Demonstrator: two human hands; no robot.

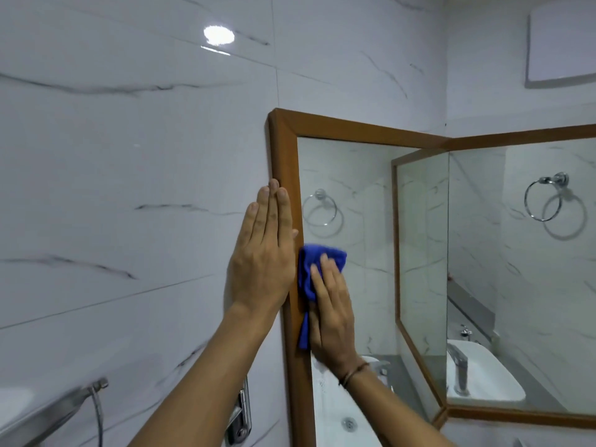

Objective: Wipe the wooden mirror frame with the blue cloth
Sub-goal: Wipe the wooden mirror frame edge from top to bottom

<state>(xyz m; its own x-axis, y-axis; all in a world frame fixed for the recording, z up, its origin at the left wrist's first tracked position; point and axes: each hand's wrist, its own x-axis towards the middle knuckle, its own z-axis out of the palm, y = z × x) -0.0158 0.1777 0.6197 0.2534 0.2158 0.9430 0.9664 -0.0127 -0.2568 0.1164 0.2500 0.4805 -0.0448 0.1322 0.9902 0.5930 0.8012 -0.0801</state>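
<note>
A brown wooden mirror frame (283,150) hangs on the white marble wall and meets a second framed mirror (522,133) in the corner. My left hand (261,253) lies flat, fingers together and pointing up, against the wall and the outer edge of the frame's left upright. My right hand (329,311) presses a bunched blue cloth (309,269) on the inner side of that upright, partly over the glass. A tail of the cloth hangs down beside my palm. A cord bracelet sits on the right wrist.
White marble-look tiles (129,156) cover the walls. A chrome hose and fitting (93,395) and a metal wall fixture (242,414) sit low at left. The mirrors reflect a towel ring (545,196), a white basin (480,379) and its tap.
</note>
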